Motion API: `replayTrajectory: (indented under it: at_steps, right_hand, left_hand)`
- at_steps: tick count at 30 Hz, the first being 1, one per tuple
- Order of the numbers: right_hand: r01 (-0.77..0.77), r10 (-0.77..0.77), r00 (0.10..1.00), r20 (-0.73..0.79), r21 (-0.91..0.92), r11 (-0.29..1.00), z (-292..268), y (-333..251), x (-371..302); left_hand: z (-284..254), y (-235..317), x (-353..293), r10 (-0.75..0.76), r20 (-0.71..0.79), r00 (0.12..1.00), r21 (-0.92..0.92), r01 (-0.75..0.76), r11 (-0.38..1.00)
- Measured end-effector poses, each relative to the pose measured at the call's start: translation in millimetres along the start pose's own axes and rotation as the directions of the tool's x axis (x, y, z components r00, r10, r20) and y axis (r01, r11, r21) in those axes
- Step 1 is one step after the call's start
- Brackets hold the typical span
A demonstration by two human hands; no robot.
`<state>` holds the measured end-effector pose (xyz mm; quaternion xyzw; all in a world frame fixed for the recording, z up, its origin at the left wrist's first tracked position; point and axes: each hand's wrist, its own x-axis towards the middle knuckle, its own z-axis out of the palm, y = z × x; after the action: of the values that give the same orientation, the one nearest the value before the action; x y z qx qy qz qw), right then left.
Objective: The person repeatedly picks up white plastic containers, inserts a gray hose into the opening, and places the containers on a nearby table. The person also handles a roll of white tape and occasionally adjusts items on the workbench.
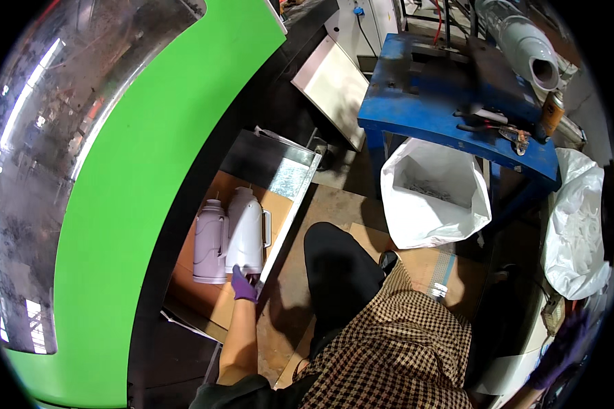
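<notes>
Two plastic jugs with side handles lie side by side on brown cardboard in a metal-edged tray [297,210]: a lilac jug [210,244] on the left, a paler, whitish jug [244,235] on the right. My left hand [244,285], in a purple glove, is at the near end of the pale jug. Its thumb and fingers close on that jug's bottom rim, though some fingertips are in shadow. Far to the right, my right hand [561,351], also purple-gloved, is smeared by motion beside a white machine part, and its fingers are unclear.
A green machine door [136,157] with a clear window rises on the left. At the upper right stands a blue table [450,129] with pliers [481,125] and a spray can [551,112]. White sacks [435,228] stand under and beside it. Cardboard [416,273] covers the floor.
</notes>
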<state>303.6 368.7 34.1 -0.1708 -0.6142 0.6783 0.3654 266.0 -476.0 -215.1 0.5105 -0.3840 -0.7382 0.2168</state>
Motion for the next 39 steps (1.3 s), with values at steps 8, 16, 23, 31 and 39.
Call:
replayTrajectory:
  at_steps: [8, 16, 23, 31, 39]
  right_hand:
    - [-0.086, 0.125, 0.931, 0.342, -0.128, 0.988, 123.2, 59.7, -33.1]
    - [-0.159, 0.236, 0.761, 0.604, -0.179, 0.971, 163.0, 47.0, -68.4]
    - [-0.233, 0.125, 0.796, 0.592, 0.109, 0.966, 184.0, 20.6, -60.7]
    - [-0.007, -0.020, 0.990, 0.143, 0.183, 0.983, 112.2, 9.7, -40.0]
    - [0.409, -0.240, 0.811, 0.534, -0.223, 0.885, 153.9, 19.9, -100.1]
  left_hand:
    - [-11.1, 31.4, 68.5, 0.251, 0.356, 0.900, -0.092, -0.234, 0.968]
    - [175.2, 34.1, -158.1, 0.753, 0.234, 0.615, 0.050, -0.781, 0.622]
    - [153.4, 3.0, -275.1, 0.224, 0.947, 0.230, 0.080, -0.845, 0.529]
    - [206.3, -84.6, -306.4, -0.356, 0.934, -0.005, 0.172, -0.869, 0.464]
    - [267.1, -81.5, -430.8, -0.129, 0.844, -0.521, -0.501, -0.850, 0.160]
